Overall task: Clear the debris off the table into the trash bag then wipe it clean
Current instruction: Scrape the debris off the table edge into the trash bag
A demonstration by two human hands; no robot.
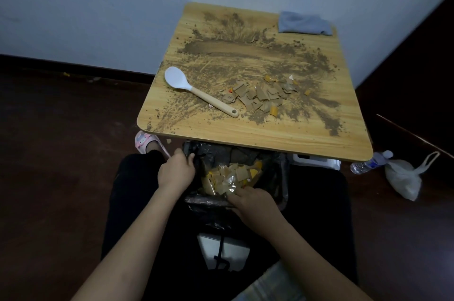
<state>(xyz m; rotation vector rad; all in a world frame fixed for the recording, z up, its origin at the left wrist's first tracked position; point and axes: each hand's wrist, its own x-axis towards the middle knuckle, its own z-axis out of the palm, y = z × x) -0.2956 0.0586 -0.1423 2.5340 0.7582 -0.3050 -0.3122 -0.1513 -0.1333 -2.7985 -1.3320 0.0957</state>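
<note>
A small wooden table (270,136) is smeared with brown dirt (235,52). A heap of cardboard scraps (260,98) lies on it near the front right. A white spoon (196,90) rests left of the heap. A folded blue cloth (304,23) sits at the far right corner. Below the table's front edge, a black trash bag (277,178) stands open with paper scraps (233,175) inside. My left hand (175,170) grips the bag's left rim. My right hand (253,200) is at the bag's near rim, its fingers curled among the scraps; whether it holds any is unclear.
A pale wall stands behind the table. The floor is dark. A pink slipper (147,142) is by the table's left front corner. A plastic bottle (371,162) and a white plastic bag (405,178) lie on the floor to the right.
</note>
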